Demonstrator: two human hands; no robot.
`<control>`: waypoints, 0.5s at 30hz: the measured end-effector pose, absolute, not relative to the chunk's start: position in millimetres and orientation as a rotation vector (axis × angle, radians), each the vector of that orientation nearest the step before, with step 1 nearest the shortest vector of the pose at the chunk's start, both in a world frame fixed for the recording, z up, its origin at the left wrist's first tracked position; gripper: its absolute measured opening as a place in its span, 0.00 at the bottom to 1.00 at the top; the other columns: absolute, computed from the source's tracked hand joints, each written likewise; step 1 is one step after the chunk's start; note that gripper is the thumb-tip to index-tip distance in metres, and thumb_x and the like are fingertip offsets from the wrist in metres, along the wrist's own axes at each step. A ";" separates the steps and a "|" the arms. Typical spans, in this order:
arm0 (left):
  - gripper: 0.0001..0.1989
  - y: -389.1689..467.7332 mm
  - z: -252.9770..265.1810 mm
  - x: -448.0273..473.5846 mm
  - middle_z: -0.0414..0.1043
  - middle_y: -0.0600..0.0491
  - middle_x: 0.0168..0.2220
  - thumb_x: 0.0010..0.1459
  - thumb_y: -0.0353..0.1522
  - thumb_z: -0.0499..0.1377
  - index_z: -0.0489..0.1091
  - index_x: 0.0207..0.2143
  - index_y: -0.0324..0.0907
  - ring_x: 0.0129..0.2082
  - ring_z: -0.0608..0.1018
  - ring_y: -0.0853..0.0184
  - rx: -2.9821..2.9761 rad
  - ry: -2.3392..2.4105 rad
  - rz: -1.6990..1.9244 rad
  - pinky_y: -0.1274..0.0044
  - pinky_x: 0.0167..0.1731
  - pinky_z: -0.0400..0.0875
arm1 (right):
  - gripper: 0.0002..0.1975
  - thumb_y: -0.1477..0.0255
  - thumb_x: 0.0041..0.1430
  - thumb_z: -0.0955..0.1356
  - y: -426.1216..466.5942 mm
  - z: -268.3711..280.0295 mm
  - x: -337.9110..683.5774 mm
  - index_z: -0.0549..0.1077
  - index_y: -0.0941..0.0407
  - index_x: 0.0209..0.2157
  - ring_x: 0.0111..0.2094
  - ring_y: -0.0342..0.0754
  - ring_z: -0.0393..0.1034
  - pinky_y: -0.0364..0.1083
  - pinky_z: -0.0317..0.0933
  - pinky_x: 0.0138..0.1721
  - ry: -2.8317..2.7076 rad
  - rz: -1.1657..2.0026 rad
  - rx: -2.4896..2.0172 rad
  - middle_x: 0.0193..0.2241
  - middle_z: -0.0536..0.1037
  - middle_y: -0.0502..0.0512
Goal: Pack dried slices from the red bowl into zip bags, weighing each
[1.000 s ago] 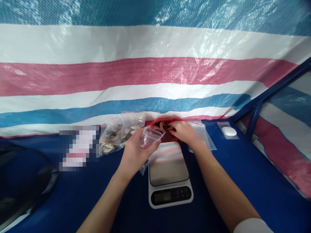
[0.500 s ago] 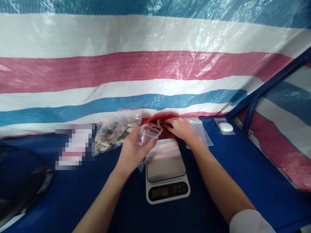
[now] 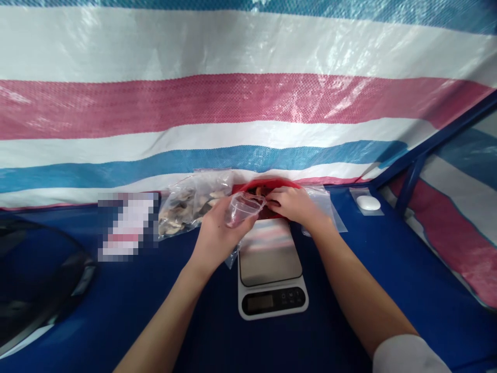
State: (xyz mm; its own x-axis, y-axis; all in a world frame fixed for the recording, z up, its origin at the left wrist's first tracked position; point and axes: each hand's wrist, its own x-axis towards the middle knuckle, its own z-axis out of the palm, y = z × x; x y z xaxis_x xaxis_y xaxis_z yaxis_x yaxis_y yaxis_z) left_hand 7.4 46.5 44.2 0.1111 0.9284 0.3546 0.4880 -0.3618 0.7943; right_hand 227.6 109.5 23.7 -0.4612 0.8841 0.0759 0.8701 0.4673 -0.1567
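My left hand (image 3: 219,233) is wrapped round a clear plastic bag (image 3: 244,207), its mouth held open toward the right. A corner of clear plastic shows below that hand. Just right of the bag's mouth, my right hand (image 3: 289,204) has its fingers pinched together over a red container (image 3: 279,182); what they hold is hidden. Brown dried pieces (image 3: 261,190) lie in the container. In front of it stands a white kitchen scale (image 3: 269,254) with a bare steel plate; its display shows no readable figure.
Left of my hands lie clear bags of dried mushroom slices (image 3: 182,210). Flat clear bags (image 3: 330,210) lie to the right, with a white oval object (image 3: 368,202) on a small bag beyond. A dark round object (image 3: 39,280) sits at the left. Striped sheeting (image 3: 194,103) closes off the back.
My right fingers have come slightly closer to the bag's mouth. The left hand keeps its hold on the bag. The whole view has shifted slightly.
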 end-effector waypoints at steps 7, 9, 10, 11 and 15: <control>0.18 46.8 42.0 7.0 0.80 0.49 0.43 0.57 0.40 0.66 0.75 0.48 0.45 0.43 0.81 0.56 1.932 1.387 1.190 0.65 0.46 0.77 | 0.13 0.70 0.67 0.65 110.0 23.6 226.7 0.81 0.50 0.46 0.49 0.55 0.75 0.48 0.66 0.45 -2.552 0.202 -1.578 0.49 0.82 0.54; 0.18 46.5 41.2 7.6 0.80 0.50 0.42 0.57 0.41 0.66 0.75 0.48 0.45 0.42 0.81 0.56 1.921 1.387 1.181 0.66 0.44 0.77 | 0.13 0.70 0.67 0.65 110.5 23.8 227.0 0.82 0.50 0.46 0.49 0.55 0.76 0.49 0.66 0.45 -2.541 0.225 -1.582 0.49 0.82 0.55; 0.18 46.5 40.9 7.7 0.81 0.50 0.42 0.57 0.41 0.65 0.75 0.48 0.45 0.41 0.81 0.57 1.918 1.385 1.178 0.66 0.43 0.77 | 0.13 0.70 0.66 0.65 110.9 23.8 227.4 0.82 0.50 0.46 0.48 0.55 0.76 0.49 0.66 0.45 -2.531 0.234 -1.583 0.48 0.82 0.55; 0.18 46.6 40.6 7.8 0.81 0.50 0.42 0.57 0.41 0.65 0.75 0.48 0.45 0.41 0.81 0.57 1.919 1.382 1.177 0.67 0.41 0.78 | 0.13 0.70 0.66 0.66 111.4 23.7 227.9 0.82 0.50 0.46 0.47 0.55 0.76 0.49 0.67 0.46 -2.517 0.244 -1.582 0.48 0.82 0.55; 0.18 47.6 41.5 7.5 0.80 0.50 0.42 0.56 0.41 0.66 0.75 0.48 0.45 0.40 0.81 0.58 1.937 1.351 1.172 0.69 0.38 0.78 | 0.13 0.71 0.64 0.68 113.2 25.3 231.8 0.82 0.49 0.46 0.47 0.54 0.77 0.50 0.67 0.50 -2.424 0.348 -1.488 0.47 0.83 0.53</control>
